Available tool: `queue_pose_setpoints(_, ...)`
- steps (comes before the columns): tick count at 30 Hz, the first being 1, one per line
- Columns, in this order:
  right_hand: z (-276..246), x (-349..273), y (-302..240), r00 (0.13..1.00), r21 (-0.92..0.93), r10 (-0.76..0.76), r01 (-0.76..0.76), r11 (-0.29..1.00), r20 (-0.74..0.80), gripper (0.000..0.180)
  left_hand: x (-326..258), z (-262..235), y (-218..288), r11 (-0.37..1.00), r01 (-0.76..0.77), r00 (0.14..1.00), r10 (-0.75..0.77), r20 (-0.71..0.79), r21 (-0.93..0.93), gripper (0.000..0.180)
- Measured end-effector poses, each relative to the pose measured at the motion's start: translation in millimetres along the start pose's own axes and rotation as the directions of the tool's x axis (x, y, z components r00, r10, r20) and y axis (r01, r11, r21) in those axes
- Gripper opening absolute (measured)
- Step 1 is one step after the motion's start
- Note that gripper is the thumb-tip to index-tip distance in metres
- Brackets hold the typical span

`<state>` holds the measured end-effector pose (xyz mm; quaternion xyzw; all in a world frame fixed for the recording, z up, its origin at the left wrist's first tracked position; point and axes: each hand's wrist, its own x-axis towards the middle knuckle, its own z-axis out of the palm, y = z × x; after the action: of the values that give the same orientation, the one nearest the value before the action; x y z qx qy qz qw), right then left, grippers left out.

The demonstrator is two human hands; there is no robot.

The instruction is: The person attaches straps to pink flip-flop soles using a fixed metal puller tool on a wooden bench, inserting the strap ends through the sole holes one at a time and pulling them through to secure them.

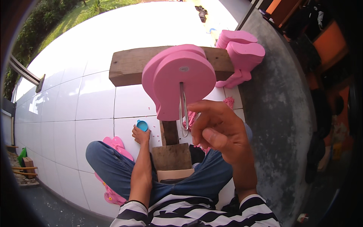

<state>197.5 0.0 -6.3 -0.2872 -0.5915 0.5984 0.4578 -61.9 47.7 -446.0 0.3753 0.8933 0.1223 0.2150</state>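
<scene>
Two pink flip-flop soles [185, 79] lie stacked, one over the other, on a wooden beam in front of me. A bent metal wire tool [184, 109] with a long loop sticks out of the upper sole. My right hand [219, 130] hovers just right of the wire, index finger stretched toward it and the other fingers loosely curled; I see nothing in it. Down on the tiles at left, my left hand [141, 135] has its fingers around a small round blue container [142, 125].
The wooden beam [126, 68] stands on a post [169, 132] between my legs. Stacked pink soles [245, 53] stand beyond its right end. Pink straps [228, 101] lie behind my right hand. Finished-looking pink flip-flops [117, 145] lie by my left leg.
</scene>
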Motion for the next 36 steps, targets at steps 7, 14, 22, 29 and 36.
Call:
queue_pose_setpoints(7, 3.4, 8.0, 9.7, 0.961, -0.482, -0.276, 0.238, 0.843, -0.007, 0.044, -21.9, -51.9, 49.4, 0.918, -0.278, 0.872, 0.117, -0.476, -0.283, 0.064)
queue_pose_setpoints(14, 2.2, 12.4, 13.9, 0.886, -0.663, -0.46, 0.379, 0.646, 0.058, 0.045, -97.2, -232.4, 125.9, 0.401, -0.731, 0.679, 0.343, -0.649, -0.552, 0.034)
queue_pose_setpoints(22, 4.6, 9.9, 27.4, 0.887, -0.55, -0.461, 0.395, 0.736, 0.021, 0.041, -119.4, -361.1, 174.9, 0.047, -0.985, 0.157, 0.656, -0.739, -0.167, 0.032)
queue_pose_setpoints(29, 19.5, 2.8, 33.8, 0.878, -0.464, -0.472, 0.387, 0.797, -0.079, 0.038, -141.8, -381.6, 223.6, -0.034, -0.996, 0.017, 0.833, -0.552, -0.081, 0.031)
queue_pose_setpoints(36, 10.8, -11.5, 61.9, 0.816, -0.377, -0.578, 0.528, 0.761, -0.022, 0.03, -141.4, -378.5, 224.6, -0.044, -0.995, 0.008, 0.846, -0.534, -0.085, 0.032)
